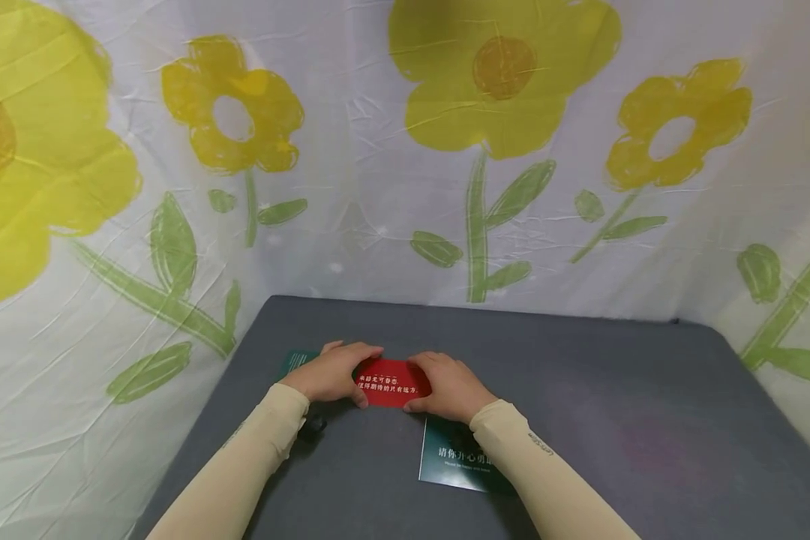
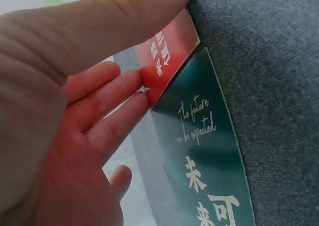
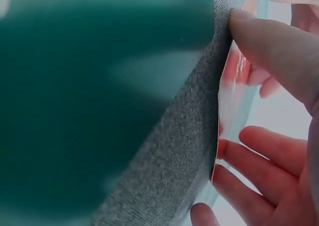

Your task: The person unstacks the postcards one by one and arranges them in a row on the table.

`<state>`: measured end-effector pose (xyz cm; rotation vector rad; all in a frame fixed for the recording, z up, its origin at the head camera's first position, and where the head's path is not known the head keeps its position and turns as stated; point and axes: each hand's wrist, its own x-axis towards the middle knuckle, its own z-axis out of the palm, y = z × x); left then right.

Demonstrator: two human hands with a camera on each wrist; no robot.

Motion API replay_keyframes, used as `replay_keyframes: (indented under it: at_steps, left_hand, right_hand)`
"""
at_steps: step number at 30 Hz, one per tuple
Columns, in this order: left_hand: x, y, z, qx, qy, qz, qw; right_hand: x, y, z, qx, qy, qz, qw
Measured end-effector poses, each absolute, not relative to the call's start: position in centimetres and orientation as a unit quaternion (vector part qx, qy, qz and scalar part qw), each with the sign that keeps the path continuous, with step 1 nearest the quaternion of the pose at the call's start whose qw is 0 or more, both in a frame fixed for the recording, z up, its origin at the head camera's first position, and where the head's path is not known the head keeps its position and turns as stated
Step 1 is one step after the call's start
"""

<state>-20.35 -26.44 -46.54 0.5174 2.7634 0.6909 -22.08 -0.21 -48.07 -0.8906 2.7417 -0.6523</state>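
A red card (image 1: 388,384) with white Chinese writing lies between my two hands near the middle of the table. My left hand (image 1: 334,375) holds its left end, thumb at the near edge and fingertips (image 2: 132,81) at the far side. At the other end my right hand (image 1: 448,386) grips it likewise, the thumb (image 3: 249,31) on the near edge. Beside the red card's left end, partly under my left hand, is a green card (image 2: 194,141) with white lettering. Another green card (image 1: 452,454) lies below my right hand, partly covered by the right forearm.
The dark grey table (image 1: 580,390) ends at a white cloth backdrop (image 1: 351,225) printed with yellow flowers. A small black object (image 1: 313,426) sits by the left wrist. Both forearms wear cream sleeves (image 1: 232,465).
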Motion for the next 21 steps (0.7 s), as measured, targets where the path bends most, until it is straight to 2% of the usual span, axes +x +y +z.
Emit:
replay_keyframes:
  at_steps: [7,11,17,21]
  left_hand:
    - [-20.1,-25.8,-46.2,0.165,0.953,0.224,0.122]
    - [-19.3,-24.7,-46.2,0.157,0.96,0.205,0.104]
    - [-16.6,-21.1,-45.4,0.183,0.956,0.218,0.074]
    - [-14.4,-17.8,-45.2,0.234,0.943,0.211,0.105]
  right_hand:
    - [-22.1,0.6,-48.1,-0.309,0.919,-0.227,0.097]
    - [-21.5,2.5,-47.6,-0.298,0.922,-0.232,0.089]
    - [-18.8,6.5,-46.7,-0.276,0.931,-0.228,0.075]
    - [-16.1,8.8,-46.9,-0.285,0.926,-0.231,0.086]
